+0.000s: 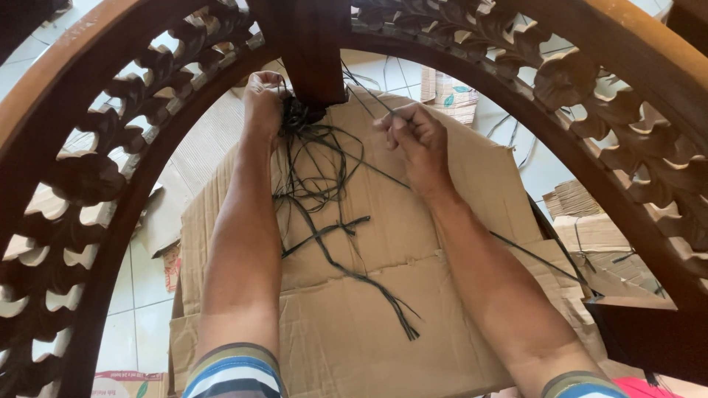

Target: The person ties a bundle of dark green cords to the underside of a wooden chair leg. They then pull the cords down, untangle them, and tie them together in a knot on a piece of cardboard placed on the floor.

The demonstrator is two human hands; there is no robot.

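Note:
A dark carved wooden arch (88, 118) with leaf fretwork curves over my arms, and a dark wooden post (313, 51) comes down from its top. A tangle of thin black plastic string (313, 158) hangs from the base of that post. My left hand (263, 99) is closed on the knot of string right at the post's foot. My right hand (413, 136) pinches a taut strand of the same string to the right of the post. Loose ends trail down over flattened brown cardboard (413, 295).
White floor tiles (136, 309) show at the left. A small printed carton (448, 94) stands behind the arch, and more cardboard pieces (590, 228) lie at the right. A dark wooden part (649, 332) sits at the lower right.

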